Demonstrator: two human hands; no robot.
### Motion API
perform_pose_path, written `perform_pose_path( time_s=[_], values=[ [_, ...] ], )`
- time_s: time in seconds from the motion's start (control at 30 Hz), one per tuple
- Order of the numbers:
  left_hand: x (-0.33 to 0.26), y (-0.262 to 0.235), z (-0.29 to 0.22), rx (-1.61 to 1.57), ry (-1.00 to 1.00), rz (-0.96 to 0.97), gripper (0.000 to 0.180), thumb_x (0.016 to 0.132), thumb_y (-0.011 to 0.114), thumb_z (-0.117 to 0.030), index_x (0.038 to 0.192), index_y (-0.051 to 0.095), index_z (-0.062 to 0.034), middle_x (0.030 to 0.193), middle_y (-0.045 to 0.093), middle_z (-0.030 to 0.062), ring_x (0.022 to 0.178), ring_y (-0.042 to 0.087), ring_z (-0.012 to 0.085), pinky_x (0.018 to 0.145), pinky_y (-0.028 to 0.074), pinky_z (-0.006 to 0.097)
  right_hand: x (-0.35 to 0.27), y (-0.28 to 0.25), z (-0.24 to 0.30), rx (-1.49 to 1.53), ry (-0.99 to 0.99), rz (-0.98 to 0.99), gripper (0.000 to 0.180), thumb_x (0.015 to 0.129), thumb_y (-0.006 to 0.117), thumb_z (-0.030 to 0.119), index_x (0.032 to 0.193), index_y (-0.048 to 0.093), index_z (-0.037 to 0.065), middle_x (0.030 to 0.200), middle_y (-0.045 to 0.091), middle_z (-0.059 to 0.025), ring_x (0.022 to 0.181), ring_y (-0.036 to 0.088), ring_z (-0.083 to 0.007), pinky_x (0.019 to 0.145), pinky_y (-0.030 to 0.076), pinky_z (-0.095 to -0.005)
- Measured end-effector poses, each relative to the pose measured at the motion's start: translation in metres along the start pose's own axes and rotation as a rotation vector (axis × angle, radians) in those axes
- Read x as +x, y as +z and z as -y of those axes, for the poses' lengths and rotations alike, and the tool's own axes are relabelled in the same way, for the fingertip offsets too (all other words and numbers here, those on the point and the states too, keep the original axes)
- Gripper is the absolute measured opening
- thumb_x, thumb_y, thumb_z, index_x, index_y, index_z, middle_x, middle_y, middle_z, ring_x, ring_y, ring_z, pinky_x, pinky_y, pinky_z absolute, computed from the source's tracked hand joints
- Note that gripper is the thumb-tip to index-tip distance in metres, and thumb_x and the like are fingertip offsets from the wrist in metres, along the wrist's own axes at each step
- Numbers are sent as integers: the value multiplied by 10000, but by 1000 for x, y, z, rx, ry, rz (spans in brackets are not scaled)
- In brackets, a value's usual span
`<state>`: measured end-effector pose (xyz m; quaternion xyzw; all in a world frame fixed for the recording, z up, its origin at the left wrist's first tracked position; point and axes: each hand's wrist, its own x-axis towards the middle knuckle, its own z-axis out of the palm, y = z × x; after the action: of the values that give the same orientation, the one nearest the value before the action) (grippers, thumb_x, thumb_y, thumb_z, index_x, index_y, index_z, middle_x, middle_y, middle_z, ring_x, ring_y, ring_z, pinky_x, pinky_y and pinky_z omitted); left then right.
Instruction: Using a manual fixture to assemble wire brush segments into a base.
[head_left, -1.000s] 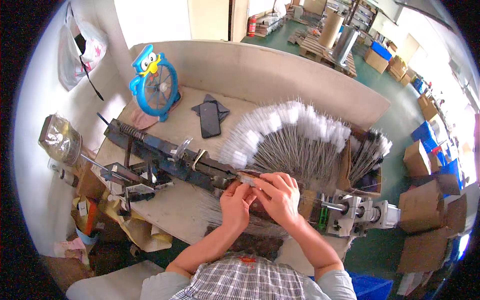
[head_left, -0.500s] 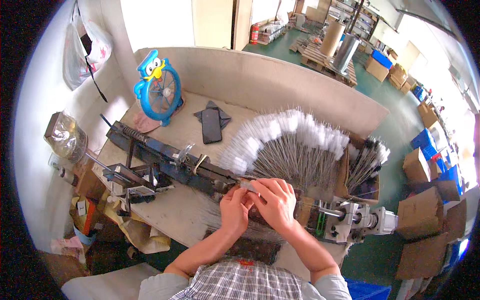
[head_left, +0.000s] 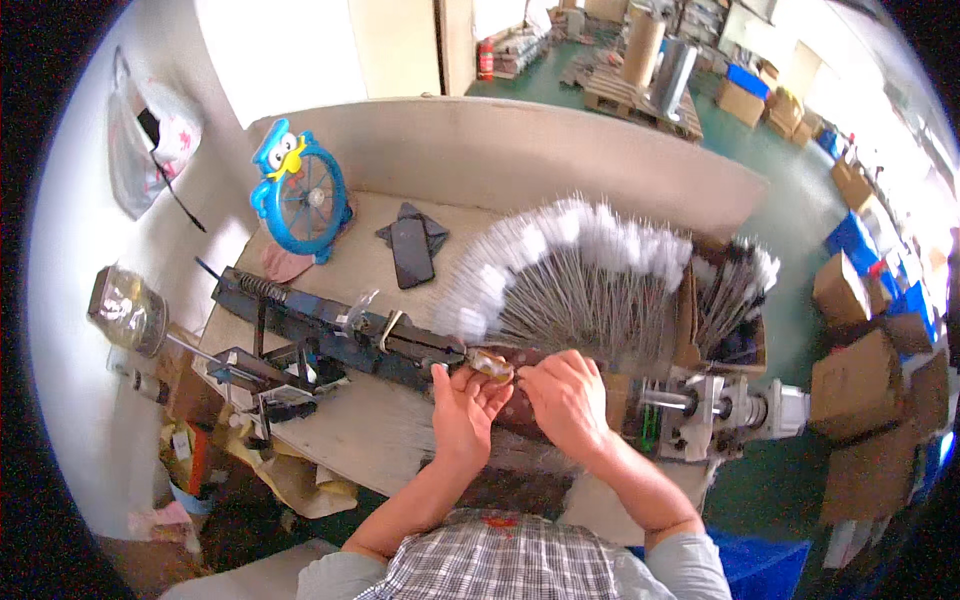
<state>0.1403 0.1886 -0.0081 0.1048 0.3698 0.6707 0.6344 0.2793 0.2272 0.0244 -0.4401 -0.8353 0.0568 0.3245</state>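
My left hand (head_left: pixel 463 418) is turned palm up, its fingers curled under a small shiny piece, yellowish and partly clear (head_left: pixel 490 366), with the thumb standing apart. Beside it, my right hand (head_left: pixel 567 402) has thumb and forefinger pinched together by the piece's right end; what is between them is too small to make out. Both hands are at the right end of a long dark metal bar fixture (head_left: pixel 330 322). Just beyond them lies a fan of wire-stemmed brushes with white bristle heads (head_left: pixel 530 235). A dark reddish spotted surface (head_left: pixel 520 408) shows between the hands.
A motor with a metal shaft (head_left: pixel 725 410) stands at the right, near a box of dark-and-white brushes (head_left: pixel 735 305). A phone (head_left: pixel 411 252) and a blue duck-shaped fan (head_left: pixel 305 200) sit behind the bar. A low panel (head_left: pixel 600 150) edges the table.
My right hand has drawn slightly right, away from the left. My left hand has turned more palm up, showing the shiny piece. The whole view has shifted a little.
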Motion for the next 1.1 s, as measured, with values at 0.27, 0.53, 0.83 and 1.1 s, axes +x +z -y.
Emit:
perform_pose_path(
  time_s=[0.27,0.53,0.83,1.1],
  values=[
    [-21,-25,-11,238,-36,-54,532,913,465,-399,1266,412,-5,1216,526,110,1094,520,236,909,423,344,-13,-13,-1,200,6,-12,125,748,650,123,865,663,81,824,653,-45,777,607,-224,678,478,-334],
    [-37,-236,-107,19,302,-554,245,842,598,-346,859,582,-102,812,594,7,676,533,109,551,413,265,-66,33,1,271,76,338,185,773,646,169,946,650,101,884,641,-64,765,631,-251,627,512,-348],
    [-51,-349,-203,119,524,-898,426,807,623,-467,942,577,-65,842,606,44,741,570,125,601,462,240,-74,33,-11,-39,28,432,88,750,632,167,826,639,122,779,555,-28,702,618,-219,571,508,-357],
    [-15,-264,-81,212,424,-640,354,928,478,-283,1170,529,-31,1100,579,102,1029,549,218,931,418,320,-75,31,2,-19,150,564,201,764,644,261,907,648,119,842,596,-30,767,622,-232,610,511,-350]
  ],
)
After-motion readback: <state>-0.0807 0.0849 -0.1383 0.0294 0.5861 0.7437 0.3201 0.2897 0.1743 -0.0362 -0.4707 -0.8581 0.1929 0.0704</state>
